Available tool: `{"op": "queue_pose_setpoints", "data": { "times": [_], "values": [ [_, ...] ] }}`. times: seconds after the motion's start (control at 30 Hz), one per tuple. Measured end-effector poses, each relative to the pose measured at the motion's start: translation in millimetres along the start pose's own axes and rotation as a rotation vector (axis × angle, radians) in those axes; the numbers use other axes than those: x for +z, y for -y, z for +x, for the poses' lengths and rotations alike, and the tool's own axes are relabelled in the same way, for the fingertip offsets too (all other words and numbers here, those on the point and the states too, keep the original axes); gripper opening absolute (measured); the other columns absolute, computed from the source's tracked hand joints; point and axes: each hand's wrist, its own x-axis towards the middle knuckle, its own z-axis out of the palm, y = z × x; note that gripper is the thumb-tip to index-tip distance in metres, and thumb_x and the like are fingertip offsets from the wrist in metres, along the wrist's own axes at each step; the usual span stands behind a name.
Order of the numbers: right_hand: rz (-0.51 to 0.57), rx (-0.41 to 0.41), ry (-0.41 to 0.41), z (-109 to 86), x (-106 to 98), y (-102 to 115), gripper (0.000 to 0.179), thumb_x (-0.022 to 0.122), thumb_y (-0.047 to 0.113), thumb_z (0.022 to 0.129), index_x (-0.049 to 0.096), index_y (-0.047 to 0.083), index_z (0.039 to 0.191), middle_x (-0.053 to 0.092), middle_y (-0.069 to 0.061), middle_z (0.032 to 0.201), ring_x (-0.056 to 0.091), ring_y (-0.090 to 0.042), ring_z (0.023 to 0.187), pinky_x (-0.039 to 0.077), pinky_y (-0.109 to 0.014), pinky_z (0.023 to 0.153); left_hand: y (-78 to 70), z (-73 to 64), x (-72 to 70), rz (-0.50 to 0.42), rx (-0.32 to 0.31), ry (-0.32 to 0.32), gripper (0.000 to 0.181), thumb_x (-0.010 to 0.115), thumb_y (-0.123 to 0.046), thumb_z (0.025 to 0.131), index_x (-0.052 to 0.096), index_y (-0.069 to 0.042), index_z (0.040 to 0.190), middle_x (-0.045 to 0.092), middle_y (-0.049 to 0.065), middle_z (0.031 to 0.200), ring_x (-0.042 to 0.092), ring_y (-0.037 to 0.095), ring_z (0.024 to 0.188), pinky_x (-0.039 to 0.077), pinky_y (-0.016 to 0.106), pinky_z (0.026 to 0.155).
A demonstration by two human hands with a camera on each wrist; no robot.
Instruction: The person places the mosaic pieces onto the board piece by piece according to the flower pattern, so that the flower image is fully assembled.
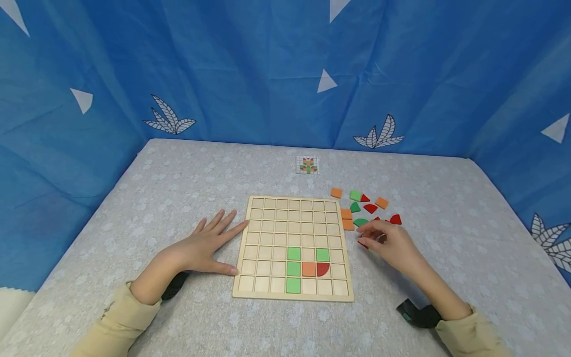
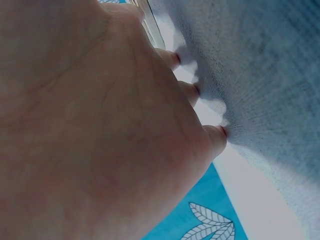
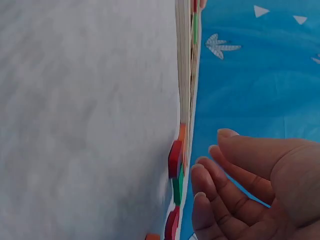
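Note:
A wooden grid board (image 1: 273, 253) lies on the table, with several light green squares (image 1: 293, 269), one orange square (image 1: 309, 269) and a red quarter-circle (image 1: 323, 269) set in its lower cells. My left hand (image 1: 200, 250) rests with spread fingers beside the board, index finger and thumb tips right at its left edge. To the right of the board, my right hand (image 1: 387, 244) hovers over loose pieces, its fingers loosely curved and apart from the thumb. A red piece (image 3: 175, 159) sits on the table below those fingers; nothing shows between them.
Loose pieces lie right of the board: orange squares (image 1: 347, 214), a light green square (image 1: 355, 195), dark green pieces (image 1: 355, 207) and red ones (image 1: 370, 208). Behind the board is a small pattern card (image 1: 307, 165). A blue curtain (image 1: 267, 74) hangs around the table.

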Motion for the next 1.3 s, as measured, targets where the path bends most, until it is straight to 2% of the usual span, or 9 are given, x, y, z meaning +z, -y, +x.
{"op": "queue_pose_setpoints", "data": {
  "times": [0.13,0.4,0.57,0.83,1.17,1.3],
  "values": [
    [-0.056,0.006,0.005,-0.4,-3,-10,0.019,0.075,0.004,0.079,0.070,0.003,0.098,0.061,0.004,0.079,0.055,-0.014,0.071,0.049,-0.027,0.062,-0.9,-0.5,-0.8,-0.004,-0.008,0.008,0.101,0.060,-0.069,0.074,0.016,-0.022,0.152,0.002,0.017,0.154,-0.006,0.039,0.138,-0.002,0.063,0.102],
    [-0.043,0.028,0.034,-1.6,-2,-20,0.025,0.078,0.007,0.076,0.071,0.003,0.100,0.056,0.003,0.077,0.050,-0.014,0.067,0.044,-0.024,0.057,0.2,0.2,0.6,0.009,-0.007,0.007,0.102,0.059,-0.071,0.073,0.016,-0.021,0.152,0.002,0.017,0.154,-0.006,0.038,0.138,-0.002,0.063,0.102],
    [-0.059,0.002,0.027,0.3,3,-23,0.032,0.081,0.005,0.071,0.070,0.001,0.101,0.051,0.001,0.073,0.047,-0.015,0.065,0.040,-0.024,0.053,0.8,0.3,0.1,0.011,-0.007,0.003,0.102,0.059,-0.070,0.073,0.017,-0.021,0.152,0.002,0.017,0.154,-0.006,0.039,0.138,-0.002,0.063,0.102],
    [-0.032,-0.010,0.015,-1.0,7,-22,0.026,0.079,0.000,0.072,0.066,0.006,0.094,0.049,0.000,0.074,0.044,-0.016,0.066,0.037,-0.025,0.053,-1.0,0.6,-1.9,0.011,-0.007,0.008,0.102,0.060,-0.070,0.074,0.017,-0.020,0.152,0.001,0.017,0.154,-0.006,0.039,0.137,-0.002,0.063,0.102],
    [-0.022,-0.027,0.016,-0.5,8,-22,0.029,0.078,0.000,0.073,0.067,0.008,0.098,0.052,0.004,0.072,0.046,-0.015,0.065,0.039,-0.025,0.054,-1.9,-0.5,-1.8,0.013,-0.012,0.004,0.102,0.061,-0.068,0.074,0.017,-0.020,0.152,0.002,0.018,0.154,-0.006,0.039,0.137,-0.002,0.063,0.102],
    [0.014,-0.046,0.015,-1.0,7,-22,0.026,0.076,0.000,0.076,0.070,0.009,0.099,0.059,0.005,0.078,0.048,-0.014,0.064,0.042,-0.024,0.055,-1.8,0.0,-1.6,0.010,-0.015,0.004,0.102,0.061,-0.068,0.074,0.018,-0.020,0.152,0.002,0.018,0.154,-0.006,0.039,0.137,-0.002,0.063,0.102]
  ]
}}
